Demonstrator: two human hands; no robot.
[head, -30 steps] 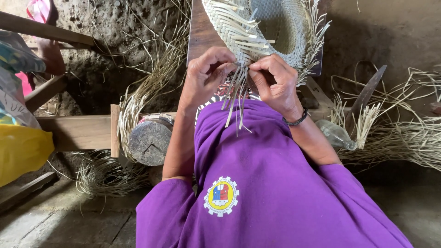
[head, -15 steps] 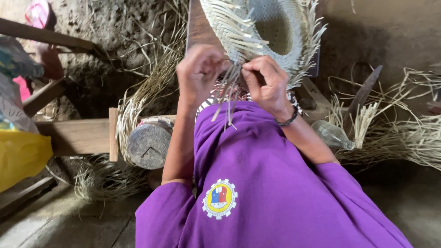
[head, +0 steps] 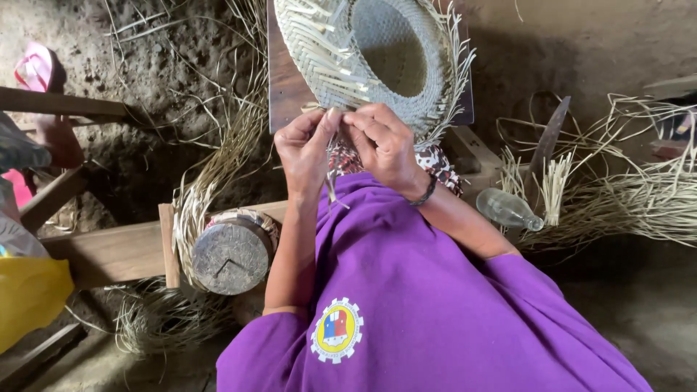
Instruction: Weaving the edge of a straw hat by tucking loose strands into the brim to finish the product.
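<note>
A half-woven straw hat (head: 377,58) rests upside down on a dark wooden board (head: 287,87), its brim edge bristling with loose strips. My left hand (head: 305,149) and my right hand (head: 385,145) meet at the near brim edge, fingertips pinching thin straw strips (head: 332,170) that hang down between them. A dark band circles my right wrist. My purple shirt (head: 428,305) fills the lower frame.
A round wooden block (head: 231,255) wrapped in straw stands at my left on a wooden plank (head: 109,250). A clear glass bottle (head: 508,210), a dark blade (head: 548,141) and straw bundles (head: 632,199) lie at the right. A yellow bag (head: 29,294) sits far left.
Both hands have shifted slightly up along the hat's brim edge while working the strips. The view has tilted a little, showing more of the hat's crown.
</note>
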